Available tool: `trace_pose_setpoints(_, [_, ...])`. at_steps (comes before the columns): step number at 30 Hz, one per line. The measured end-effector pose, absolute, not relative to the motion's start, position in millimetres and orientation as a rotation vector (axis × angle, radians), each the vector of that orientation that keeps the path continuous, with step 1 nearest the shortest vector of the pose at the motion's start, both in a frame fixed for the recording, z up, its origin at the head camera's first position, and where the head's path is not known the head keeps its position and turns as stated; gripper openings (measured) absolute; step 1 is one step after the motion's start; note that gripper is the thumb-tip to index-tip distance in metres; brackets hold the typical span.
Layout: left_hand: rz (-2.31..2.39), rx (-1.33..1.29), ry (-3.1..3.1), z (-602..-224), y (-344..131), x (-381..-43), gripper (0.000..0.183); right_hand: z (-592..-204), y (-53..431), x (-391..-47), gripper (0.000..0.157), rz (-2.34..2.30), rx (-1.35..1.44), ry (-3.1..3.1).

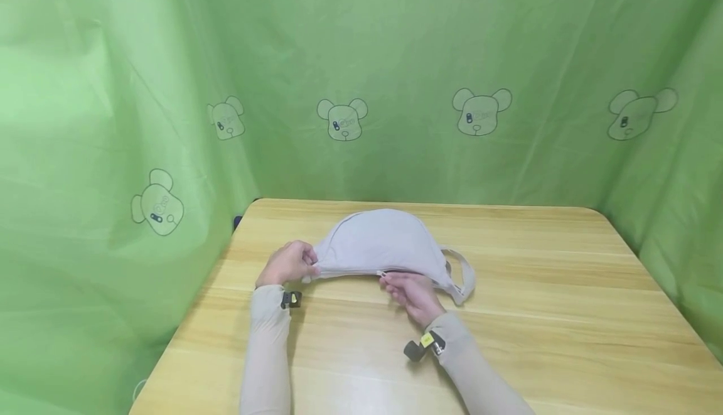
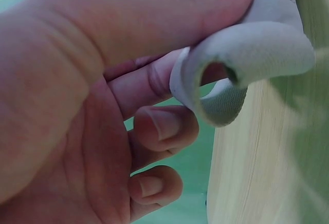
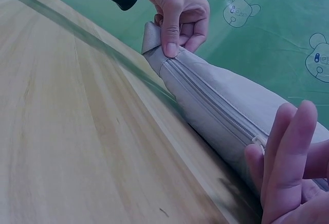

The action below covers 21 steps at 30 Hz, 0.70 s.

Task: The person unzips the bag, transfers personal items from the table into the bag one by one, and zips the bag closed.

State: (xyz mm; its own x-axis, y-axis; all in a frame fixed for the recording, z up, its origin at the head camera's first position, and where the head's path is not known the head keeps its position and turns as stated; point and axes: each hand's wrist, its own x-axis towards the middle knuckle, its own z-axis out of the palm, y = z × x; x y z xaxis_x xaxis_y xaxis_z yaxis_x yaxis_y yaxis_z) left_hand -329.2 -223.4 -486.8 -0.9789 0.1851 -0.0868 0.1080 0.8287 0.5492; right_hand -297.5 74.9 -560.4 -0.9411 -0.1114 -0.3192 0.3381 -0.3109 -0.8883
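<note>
A pale grey crescent-shaped shoulder bag (image 1: 384,239) lies on the wooden table, its zipper (image 3: 216,106) along the edge nearest me. My left hand (image 1: 290,263) grips the bag's left end, thumb over the corner by the zipper's end. In the left wrist view a curled loop of strap (image 2: 272,52) hangs beside the left fingers. My right hand (image 1: 415,292) pinches the zipper pull (image 1: 381,274) near the middle of that edge. Left of the pull the zipper teeth are closed; to its right a dark gap shows, partly covered by the right hand.
The strap (image 1: 467,274) loops out at the bag's right end onto the wooden table (image 1: 565,314). Green curtains (image 1: 395,38) with bear-head prints hang behind and at both sides of the table. Small black cameras (image 1: 415,350) are strapped to both wrists.
</note>
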Motion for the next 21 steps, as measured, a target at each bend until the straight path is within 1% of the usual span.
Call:
trace_pose_setpoints(9, [0.858, 0.235, 2.872, -486.3, -222.8, -329.5, 0.018, -559.5, 77.7, -296.2, 0.025, -2.323, 0.281, 1.673])
trace_pose_setpoints(18, [0.862, 0.224, 2.866, -484.3, -222.3, -327.4, 0.018, -559.8, 80.4, -296.1, 0.031, -2.313, 0.261, 1.676])
trace_pose_setpoints(21, [0.863, 0.226, 2.86, -483.5, -221.6, -326.7, 0.018, -559.3, 82.3, -294.7, 0.03, -2.317, 0.266, 1.682])
